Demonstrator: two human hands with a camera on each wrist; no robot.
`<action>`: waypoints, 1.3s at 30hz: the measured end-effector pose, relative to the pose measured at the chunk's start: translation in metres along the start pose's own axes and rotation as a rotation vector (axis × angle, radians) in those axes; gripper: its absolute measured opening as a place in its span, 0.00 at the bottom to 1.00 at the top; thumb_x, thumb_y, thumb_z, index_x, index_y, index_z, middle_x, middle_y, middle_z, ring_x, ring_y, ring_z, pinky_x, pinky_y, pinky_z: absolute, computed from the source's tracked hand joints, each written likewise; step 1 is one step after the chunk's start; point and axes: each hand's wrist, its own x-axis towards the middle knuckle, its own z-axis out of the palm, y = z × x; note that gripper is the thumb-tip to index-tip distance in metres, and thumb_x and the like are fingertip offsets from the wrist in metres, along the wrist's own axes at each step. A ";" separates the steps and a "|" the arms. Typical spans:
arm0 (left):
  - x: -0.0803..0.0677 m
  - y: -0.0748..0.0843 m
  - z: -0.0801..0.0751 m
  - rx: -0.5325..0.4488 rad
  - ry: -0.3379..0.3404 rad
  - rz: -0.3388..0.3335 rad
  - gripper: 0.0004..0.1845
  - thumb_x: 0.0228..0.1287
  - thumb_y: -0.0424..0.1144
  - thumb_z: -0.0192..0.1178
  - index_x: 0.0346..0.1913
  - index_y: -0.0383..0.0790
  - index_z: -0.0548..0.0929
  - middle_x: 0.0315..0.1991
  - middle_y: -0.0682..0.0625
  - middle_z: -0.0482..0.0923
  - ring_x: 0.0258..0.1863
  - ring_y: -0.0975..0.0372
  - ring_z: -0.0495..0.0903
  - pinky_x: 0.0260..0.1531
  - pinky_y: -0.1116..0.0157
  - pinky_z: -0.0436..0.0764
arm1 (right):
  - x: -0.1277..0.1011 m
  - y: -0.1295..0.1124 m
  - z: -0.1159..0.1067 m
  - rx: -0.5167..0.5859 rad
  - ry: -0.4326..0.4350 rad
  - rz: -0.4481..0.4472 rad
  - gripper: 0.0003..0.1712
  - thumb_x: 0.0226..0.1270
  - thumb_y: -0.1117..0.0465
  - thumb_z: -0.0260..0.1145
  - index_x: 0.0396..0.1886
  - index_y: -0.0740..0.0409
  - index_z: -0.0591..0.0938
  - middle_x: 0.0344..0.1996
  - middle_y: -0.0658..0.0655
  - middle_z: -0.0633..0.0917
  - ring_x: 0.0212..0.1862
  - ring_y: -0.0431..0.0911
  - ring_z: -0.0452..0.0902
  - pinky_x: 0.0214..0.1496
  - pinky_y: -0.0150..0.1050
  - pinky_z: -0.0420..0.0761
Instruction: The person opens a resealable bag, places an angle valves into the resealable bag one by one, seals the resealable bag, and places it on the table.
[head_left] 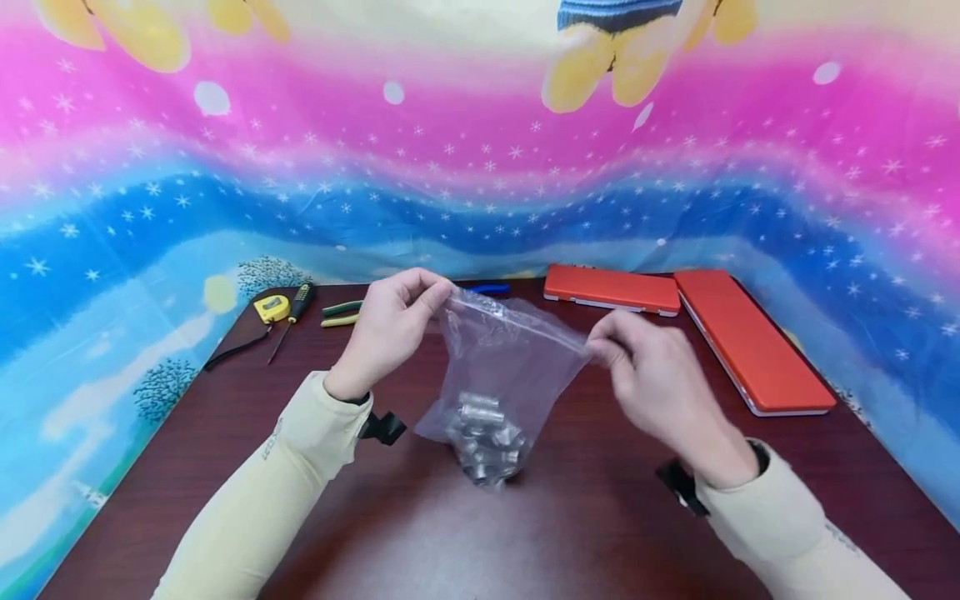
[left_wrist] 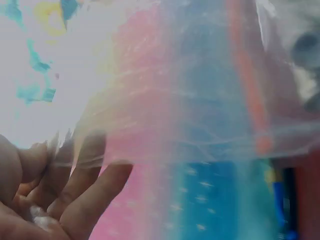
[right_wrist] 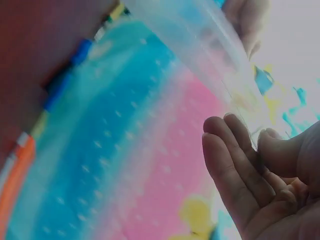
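A clear plastic bag [head_left: 510,358] hangs between my two hands over the dark table, its top edge stretched and sloping down to the right. Several shiny metal cylinders [head_left: 483,433] lie heaped in its bottom. My left hand [head_left: 393,321] pinches the top left corner between thumb and finger. At the other top corner, my right hand [head_left: 652,375] pinches the edge. In the left wrist view the film [left_wrist: 175,110] spreads away from my fingers. The right wrist view has the bag's edge [right_wrist: 225,65] running up from my right thumb and fingertips.
Two red flat cases [head_left: 611,289] lie at the back right of the table [head_left: 375,533]. At the back left are a yellow tape measure [head_left: 272,308], a screwdriver [head_left: 300,304] and green-and-yellow handles [head_left: 341,313]. A blue handle [head_left: 489,289] shows behind the bag. Patterned cloth [head_left: 480,183] surrounds the table.
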 end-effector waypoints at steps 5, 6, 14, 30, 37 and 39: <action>0.001 0.019 0.010 -0.180 0.068 0.105 0.11 0.72 0.39 0.59 0.41 0.31 0.83 0.33 0.41 0.85 0.30 0.52 0.86 0.36 0.55 0.85 | 0.024 -0.003 -0.028 -0.054 0.079 -0.033 0.03 0.64 0.67 0.69 0.32 0.56 0.83 0.24 0.49 0.84 0.19 0.39 0.68 0.25 0.34 0.68; 0.001 0.020 0.013 -0.212 0.080 0.116 0.11 0.72 0.38 0.59 0.41 0.31 0.83 0.33 0.40 0.85 0.30 0.52 0.86 0.36 0.54 0.85 | 0.027 -0.002 -0.033 -0.054 0.088 -0.028 0.03 0.64 0.67 0.69 0.33 0.56 0.83 0.25 0.50 0.84 0.19 0.40 0.69 0.25 0.33 0.68; 0.001 0.000 0.048 -0.297 0.117 0.079 0.10 0.72 0.36 0.57 0.43 0.29 0.83 0.36 0.41 0.85 0.32 0.52 0.86 0.39 0.52 0.84 | 0.024 0.029 -0.040 -0.008 0.000 0.146 0.04 0.67 0.61 0.69 0.38 0.56 0.86 0.28 0.52 0.85 0.29 0.43 0.75 0.31 0.34 0.71; 0.002 -0.020 0.052 -0.292 0.108 0.047 0.13 0.72 0.39 0.58 0.46 0.29 0.82 0.39 0.40 0.84 0.34 0.50 0.86 0.38 0.54 0.85 | 0.029 0.072 -0.019 0.250 -0.152 0.335 0.15 0.65 0.45 0.69 0.45 0.48 0.88 0.34 0.50 0.87 0.36 0.45 0.81 0.34 0.38 0.77; 0.004 -0.030 0.054 -0.305 0.104 0.004 0.14 0.72 0.39 0.59 0.46 0.28 0.82 0.39 0.40 0.85 0.34 0.50 0.87 0.39 0.53 0.84 | 0.028 0.084 -0.013 0.277 -0.186 0.314 0.15 0.67 0.47 0.68 0.45 0.51 0.89 0.36 0.51 0.87 0.38 0.46 0.80 0.36 0.38 0.78; 0.004 -0.032 0.056 -0.309 0.102 -0.010 0.14 0.72 0.39 0.59 0.46 0.28 0.82 0.39 0.40 0.85 0.34 0.50 0.87 0.39 0.53 0.84 | 0.028 0.087 -0.010 0.288 -0.198 0.313 0.15 0.67 0.48 0.68 0.45 0.51 0.89 0.37 0.51 0.87 0.38 0.46 0.79 0.36 0.38 0.78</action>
